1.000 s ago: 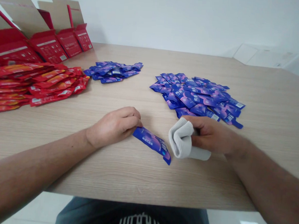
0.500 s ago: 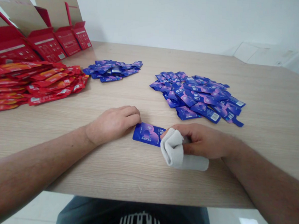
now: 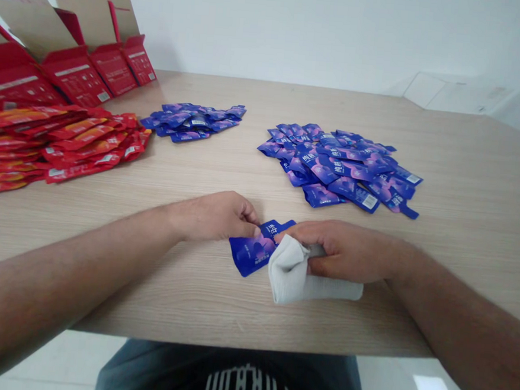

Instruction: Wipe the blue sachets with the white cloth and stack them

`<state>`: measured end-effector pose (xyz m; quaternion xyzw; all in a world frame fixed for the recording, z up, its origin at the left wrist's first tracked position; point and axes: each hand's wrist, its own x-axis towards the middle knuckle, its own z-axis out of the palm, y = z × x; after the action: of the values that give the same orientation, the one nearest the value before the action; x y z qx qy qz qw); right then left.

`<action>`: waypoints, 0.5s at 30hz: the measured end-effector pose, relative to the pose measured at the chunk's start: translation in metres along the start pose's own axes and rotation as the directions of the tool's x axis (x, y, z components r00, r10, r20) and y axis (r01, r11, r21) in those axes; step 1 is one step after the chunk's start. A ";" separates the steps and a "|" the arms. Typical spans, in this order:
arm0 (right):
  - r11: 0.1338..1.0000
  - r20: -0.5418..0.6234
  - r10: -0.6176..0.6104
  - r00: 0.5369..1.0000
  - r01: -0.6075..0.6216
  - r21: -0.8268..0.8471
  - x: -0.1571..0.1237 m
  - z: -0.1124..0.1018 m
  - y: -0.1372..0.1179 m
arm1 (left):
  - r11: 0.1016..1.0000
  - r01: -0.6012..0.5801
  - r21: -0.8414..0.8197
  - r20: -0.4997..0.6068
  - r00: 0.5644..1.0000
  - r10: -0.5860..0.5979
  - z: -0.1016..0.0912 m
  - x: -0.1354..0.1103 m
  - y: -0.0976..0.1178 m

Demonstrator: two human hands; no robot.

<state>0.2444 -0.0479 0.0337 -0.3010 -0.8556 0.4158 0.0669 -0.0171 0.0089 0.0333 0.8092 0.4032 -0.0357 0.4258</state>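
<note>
A blue and purple sachet (image 3: 252, 255) with a narrow spout end lies tilted on the table in front of me. My left hand (image 3: 227, 217) pinches its upper left edge between thumb and fingers. In my right hand (image 3: 343, 248) is a folded white cloth (image 3: 292, 274), gripped between thumb and fingers. The right index fingertip reaches past the cloth to the sachet's right side, close to its spout end. Part of the sachet is hidden behind the right fingers and the cloth.
A large heap of blue sachets (image 3: 337, 165) lies beyond my right hand, with a smaller blue pile (image 3: 194, 119) further left. Red packets (image 3: 90, 141) are stacked at the left, before open red cardboard boxes (image 3: 79, 75). The wooden table (image 3: 216, 311) ends near my lap.
The sachet has turned, its spout end now pointing up and right. My left hand has moved right and its thumb now rests on the sachet. The cloth has shifted slightly left.
</note>
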 end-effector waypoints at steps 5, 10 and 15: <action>1.000 0.000 -0.003 1.000 0.003 -0.025 -0.001 -0.001 0.002 | 0.998 0.033 0.052 -0.006 0.999 -0.033 0.007 0.002 0.008; 1.000 0.004 0.009 1.000 -0.009 -0.021 -0.003 -0.002 0.001 | 0.989 0.000 0.151 -0.091 0.996 0.014 0.017 0.001 0.008; 0.991 -0.099 0.007 0.995 -0.020 -0.134 -0.011 -0.010 -0.001 | 0.960 -0.042 0.278 -0.268 0.956 0.119 0.024 0.009 0.000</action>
<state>0.2566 -0.0472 0.0424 -0.3304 -0.8754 0.3424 0.0856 -0.0042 -0.0027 0.0151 0.8722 0.4176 0.0431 0.2510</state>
